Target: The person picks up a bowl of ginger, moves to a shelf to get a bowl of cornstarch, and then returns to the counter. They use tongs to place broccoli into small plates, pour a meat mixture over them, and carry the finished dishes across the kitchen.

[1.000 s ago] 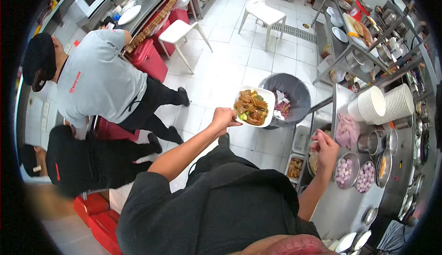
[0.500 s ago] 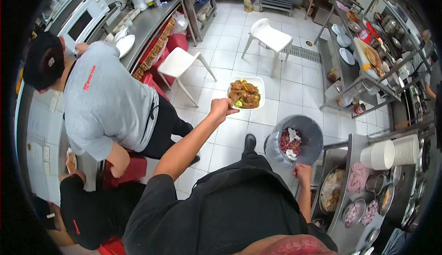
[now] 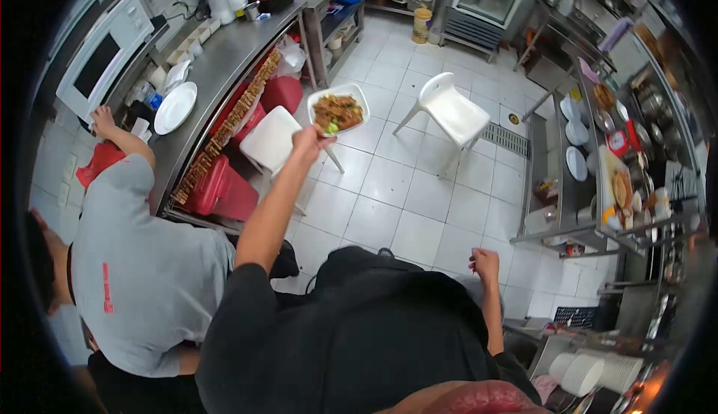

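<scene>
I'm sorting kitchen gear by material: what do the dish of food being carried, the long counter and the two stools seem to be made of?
The dish in the left hand looks like glossy white melamine or ceramic; I cannot tell which. The long counter looks like brushed stainless steel, grey with a dull sheen. The stools look like moulded white plastic, matte and one-piece.

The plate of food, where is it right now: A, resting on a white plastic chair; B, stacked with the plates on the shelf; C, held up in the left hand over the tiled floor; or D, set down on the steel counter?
C: the left hand grips the rim of the plate of food, held out at arm's length, above the white chair and the floor, touching neither.
</scene>
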